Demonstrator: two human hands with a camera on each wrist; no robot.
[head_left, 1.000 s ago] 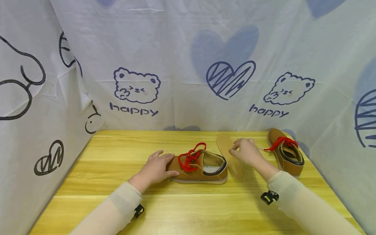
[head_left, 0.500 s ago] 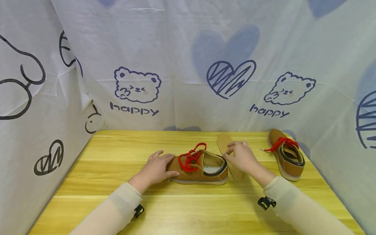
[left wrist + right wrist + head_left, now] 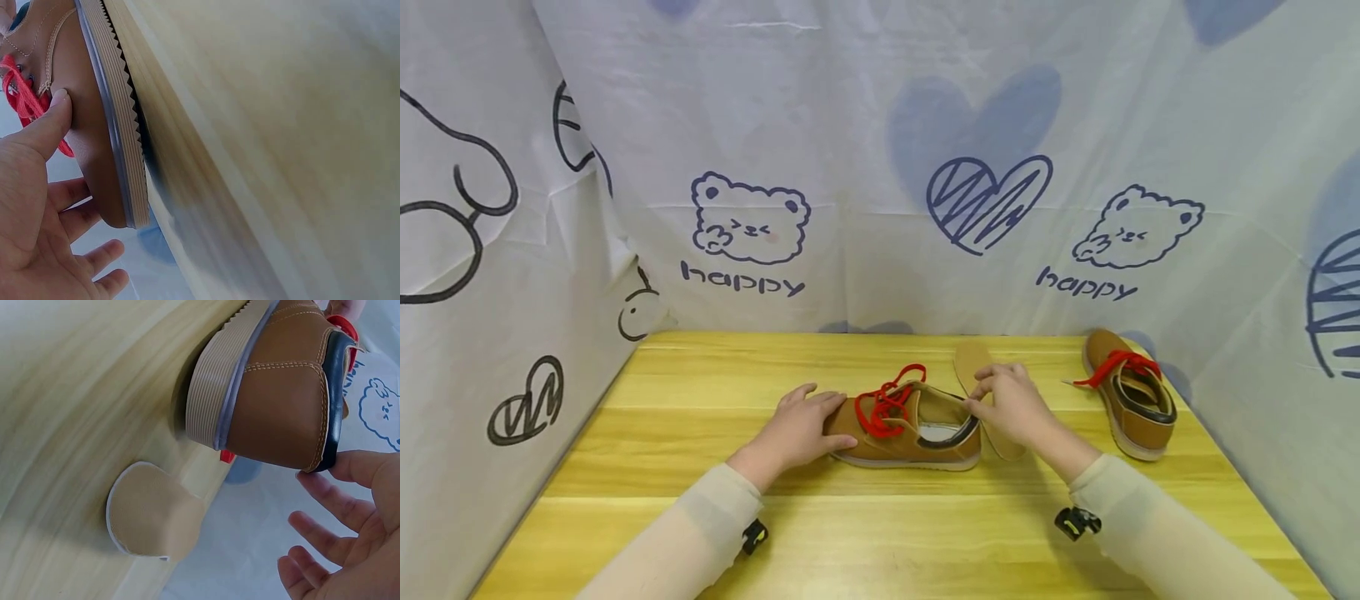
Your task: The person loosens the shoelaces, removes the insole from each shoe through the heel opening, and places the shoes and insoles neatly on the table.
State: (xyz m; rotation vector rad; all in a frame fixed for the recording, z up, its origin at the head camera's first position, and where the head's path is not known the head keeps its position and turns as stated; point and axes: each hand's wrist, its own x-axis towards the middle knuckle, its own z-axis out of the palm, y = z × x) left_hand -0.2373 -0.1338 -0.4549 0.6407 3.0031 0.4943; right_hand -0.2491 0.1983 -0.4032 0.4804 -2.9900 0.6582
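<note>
A brown leather shoe (image 3: 880, 450) with red laces (image 3: 887, 406) lies sole down on the table, toe to the left. My left hand (image 3: 801, 427) holds its toe, with the thumb on the near side and fingers round the far side, as the left wrist view shows. At the heel, my right hand (image 3: 1011, 406) pinches the dark padded collar (image 3: 334, 400) between thumb and index finger; its other fingers are spread apart from the shoe. A tan insole (image 3: 972, 358) lies flat behind the heel, partly hidden under the right hand.
A second brown shoe (image 3: 1141, 427) with red laces stands at the right end of the yellow wooden table (image 3: 880, 542). A white cloth (image 3: 865, 125) printed with hearts and bears hangs round the back and sides.
My right hand has moved left from above the insole to the shoe's heel and has taken hold of the collar. The left hand and the shoe have stayed in place.
</note>
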